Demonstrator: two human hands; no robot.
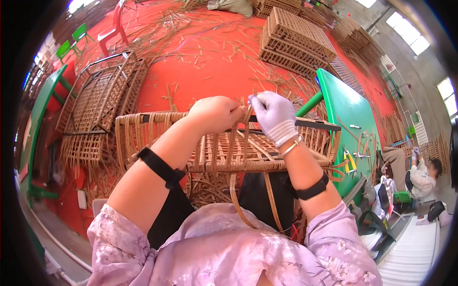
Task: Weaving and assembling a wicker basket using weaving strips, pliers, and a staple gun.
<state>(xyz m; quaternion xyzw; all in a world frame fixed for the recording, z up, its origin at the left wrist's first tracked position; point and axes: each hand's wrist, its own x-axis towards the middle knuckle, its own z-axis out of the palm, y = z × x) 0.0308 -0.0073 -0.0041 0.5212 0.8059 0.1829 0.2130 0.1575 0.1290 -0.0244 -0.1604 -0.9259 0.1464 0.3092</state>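
Red floor (200, 71) fills the upper half of the frame, littered with loose cane strips; a flat brown woven lattice panel (98, 97) lies at left, a stack of finished rectangular wicker crates (296, 40) sits at upper centre-right. Green desk (350, 119) runs down the right side with small tools on it. Red plastic chair (112, 28) at top left. Another seated person (424, 174) at far right edge, not involved.

Half-woven rectangular brown rattan basket (224, 143) sits at frame centre, resting across the lap, with a dark frame bar along its far rim. Bare left hand (214, 114) is closed in a fist on the far rim, pinching upright strips. White-gloved right hand (275, 117) is just beside it, fingers pinched shut on a thin pale cane strip (249, 117) at the same rim. Hands almost touching. Long loose strips (236, 200) hang down below the basket at lower centre.

Step in hand, as judged: weaving or tucking a strand at the top rim. Next move likely calls for holding the uprights steady with the left while the right pulls the strip taut and threads it through the neighbouring gap without kinking it.
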